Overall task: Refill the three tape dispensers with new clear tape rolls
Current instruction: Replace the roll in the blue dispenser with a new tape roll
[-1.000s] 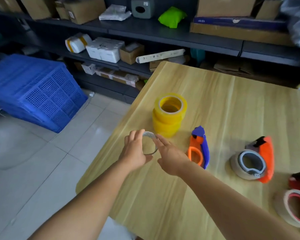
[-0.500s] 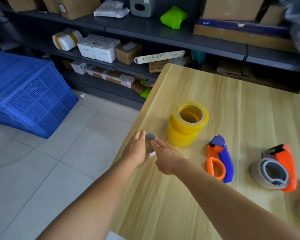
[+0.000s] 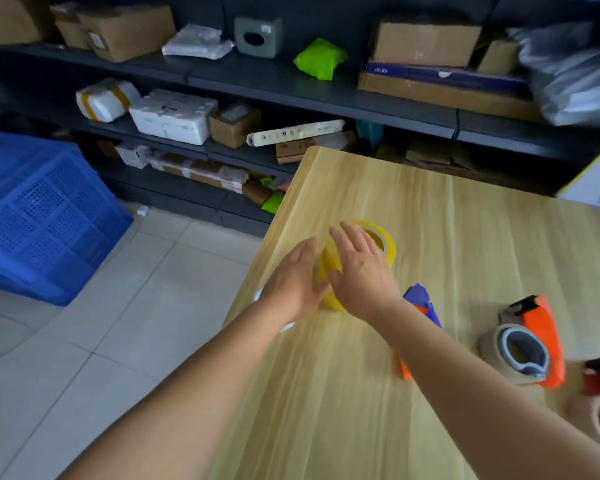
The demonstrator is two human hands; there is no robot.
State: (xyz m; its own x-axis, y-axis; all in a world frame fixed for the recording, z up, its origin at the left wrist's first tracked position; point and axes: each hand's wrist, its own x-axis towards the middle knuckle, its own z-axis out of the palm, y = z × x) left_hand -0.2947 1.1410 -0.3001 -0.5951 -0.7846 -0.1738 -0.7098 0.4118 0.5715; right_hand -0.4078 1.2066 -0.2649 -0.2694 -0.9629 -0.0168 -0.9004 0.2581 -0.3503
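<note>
Round glossy yellow tape rolls point(image 3: 388, 242), grained wooden table point(image 3: 465, 237)

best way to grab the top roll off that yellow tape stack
Grip the top roll by its outer curved wall, one hand on each side, coming from above and the near edge. The stack of tape rolls stands upright with the core hole facing up, so the round sides are free. The left hand and right hand are already open on either side of it.
</note>
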